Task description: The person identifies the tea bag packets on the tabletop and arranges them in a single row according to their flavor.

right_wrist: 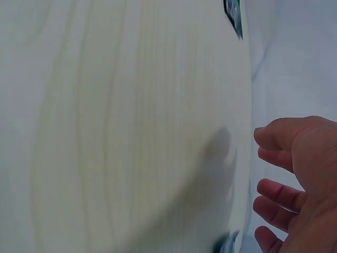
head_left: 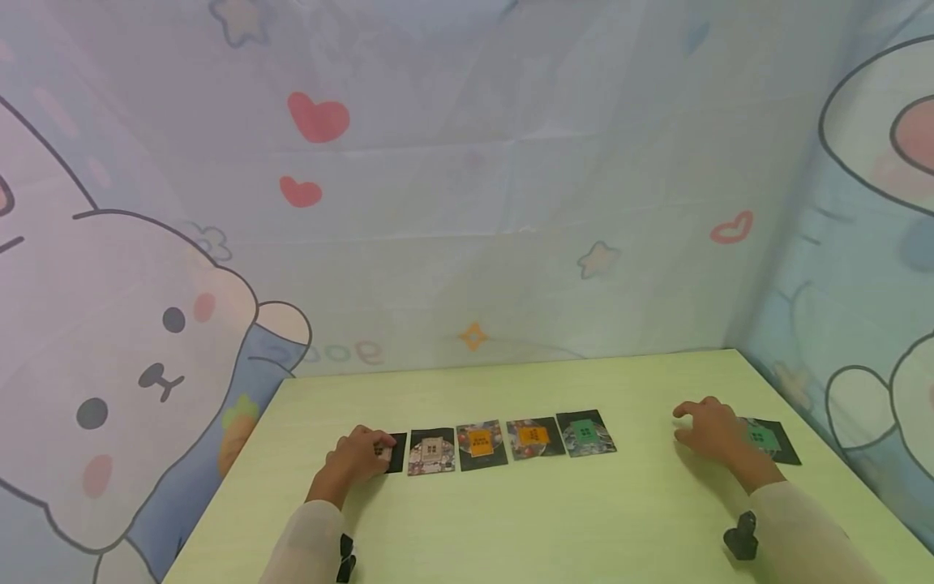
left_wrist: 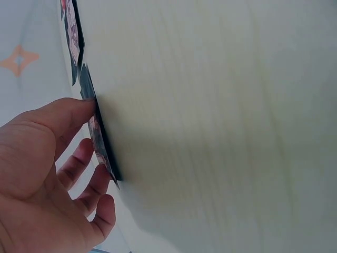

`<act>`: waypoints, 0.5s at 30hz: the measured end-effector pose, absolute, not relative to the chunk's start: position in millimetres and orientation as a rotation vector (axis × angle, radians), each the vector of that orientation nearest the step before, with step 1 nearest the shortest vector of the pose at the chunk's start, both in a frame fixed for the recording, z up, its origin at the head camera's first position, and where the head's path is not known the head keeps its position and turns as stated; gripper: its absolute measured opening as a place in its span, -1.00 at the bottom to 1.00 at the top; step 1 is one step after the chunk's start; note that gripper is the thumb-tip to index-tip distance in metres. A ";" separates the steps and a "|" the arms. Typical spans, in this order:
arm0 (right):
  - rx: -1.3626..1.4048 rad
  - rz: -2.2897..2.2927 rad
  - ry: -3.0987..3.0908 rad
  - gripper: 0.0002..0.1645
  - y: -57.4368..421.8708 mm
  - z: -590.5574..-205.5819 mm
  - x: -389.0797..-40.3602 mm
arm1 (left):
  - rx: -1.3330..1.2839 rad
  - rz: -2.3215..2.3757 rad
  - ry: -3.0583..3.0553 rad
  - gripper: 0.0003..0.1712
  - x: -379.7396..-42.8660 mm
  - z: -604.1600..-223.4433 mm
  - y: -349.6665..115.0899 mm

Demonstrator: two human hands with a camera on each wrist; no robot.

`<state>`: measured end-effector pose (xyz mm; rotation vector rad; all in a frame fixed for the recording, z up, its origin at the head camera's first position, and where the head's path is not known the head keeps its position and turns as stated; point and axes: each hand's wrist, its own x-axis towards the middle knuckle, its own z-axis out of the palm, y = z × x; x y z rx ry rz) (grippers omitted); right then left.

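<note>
At the left end of a row of flat, dark packets with coloured labels, my left hand (head_left: 359,456) grips a dark packet (head_left: 397,453). The left wrist view shows its thumb (left_wrist: 84,109) at one end of that packet and its fingertips along the other, the packet low over the table. A beige-labelled packet (head_left: 432,451) lies just right of this hand. My right hand (head_left: 708,428) hovers over the table with its fingers loosely bent and nothing in them. Beside it, partly hidden by the hand and wrist, is a green-labelled packet (head_left: 772,440).
Two orange-labelled packets (head_left: 481,444) (head_left: 536,438) and another green-labelled packet (head_left: 586,432) continue the row rightward. The pale yellow table (head_left: 540,519) ends at a printed cloth backdrop (head_left: 467,243), which also rises on both sides.
</note>
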<state>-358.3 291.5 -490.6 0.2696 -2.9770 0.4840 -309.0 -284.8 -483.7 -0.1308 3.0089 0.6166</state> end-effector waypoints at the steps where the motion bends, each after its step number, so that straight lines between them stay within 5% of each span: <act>1: 0.261 0.479 -2.976 -0.56 297.2 -490.1 -357.3 | -0.133 0.618 3.008 -0.66 -308.9 -483.5 -284.8; 15: 0.113 0.425 -3.133 -0.40 376.9 -493.1 -352.3 | -0.145 0.629 2.998 -0.68 -307.0 -481.5 -283.2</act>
